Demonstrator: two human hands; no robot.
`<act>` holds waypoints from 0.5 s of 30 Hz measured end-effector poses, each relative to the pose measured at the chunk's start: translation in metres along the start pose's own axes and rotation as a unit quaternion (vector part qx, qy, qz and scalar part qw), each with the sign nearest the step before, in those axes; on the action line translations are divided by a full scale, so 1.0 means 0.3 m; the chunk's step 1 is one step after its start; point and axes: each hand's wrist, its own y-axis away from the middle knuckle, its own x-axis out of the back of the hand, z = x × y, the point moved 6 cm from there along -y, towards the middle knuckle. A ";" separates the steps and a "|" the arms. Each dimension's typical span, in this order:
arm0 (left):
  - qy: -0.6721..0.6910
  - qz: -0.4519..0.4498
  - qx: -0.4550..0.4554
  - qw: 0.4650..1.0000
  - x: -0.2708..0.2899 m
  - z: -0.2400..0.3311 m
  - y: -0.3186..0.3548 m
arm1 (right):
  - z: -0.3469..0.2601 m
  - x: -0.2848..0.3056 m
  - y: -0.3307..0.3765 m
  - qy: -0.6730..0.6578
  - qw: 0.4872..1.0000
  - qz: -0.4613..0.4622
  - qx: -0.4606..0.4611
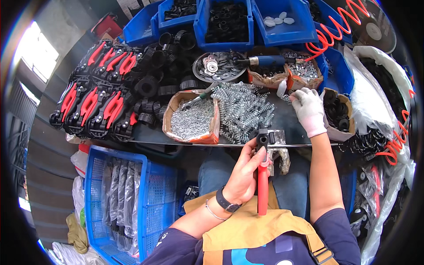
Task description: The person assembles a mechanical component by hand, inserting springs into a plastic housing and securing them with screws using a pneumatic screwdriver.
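Observation:
My bare left hand (244, 170) is closed around a black piece with a long red handle (262, 190). The handle points down toward my lap, and the round black end with a hole faces up, just in front of the bench edge. My right hand (308, 111), in a whitish glove, is over the bench to the right, its fingers bent together beside a small white bottle (282, 88). Whatever its fingertips hold is too small to make out. A heap of metal springs (243, 110) lies between the hands, next to a carton of small screws (192, 119).
Rows of black assemblies with red levers (89, 104) lie at the left, beside black rings (148, 87). Blue bins (225, 44) line the back. A power driver (267, 61) lies across cartons of hardware. A coiled red hose (324, 37) hangs at right. A blue crate (148, 198) stands lower left.

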 end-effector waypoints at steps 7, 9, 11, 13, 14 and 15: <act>-0.101 0.085 -0.129 0.983 -0.004 0.096 -0.091 | 0.015 -0.024 0.007 -0.240 0.967 -0.047 -0.067; -0.158 0.087 -0.212 0.960 -0.024 0.149 -0.177 | 0.014 -0.043 0.020 -0.347 0.920 -0.097 -0.152; -0.152 0.072 -0.245 0.955 -0.028 0.199 -0.264 | -0.063 -0.023 0.041 -0.492 0.827 -0.165 -0.217; -0.138 0.020 -0.201 0.970 -0.034 0.205 -0.356 | -0.063 -0.007 0.058 -0.522 0.808 -0.164 -0.218; -0.106 0.006 -0.163 0.981 -0.034 0.197 -0.378 | -0.055 -0.027 0.067 -0.561 0.776 -0.175 -0.231; -0.108 0.003 -0.162 0.981 -0.036 0.200 -0.384 | -0.048 -0.043 0.075 -0.597 0.741 -0.186 -0.244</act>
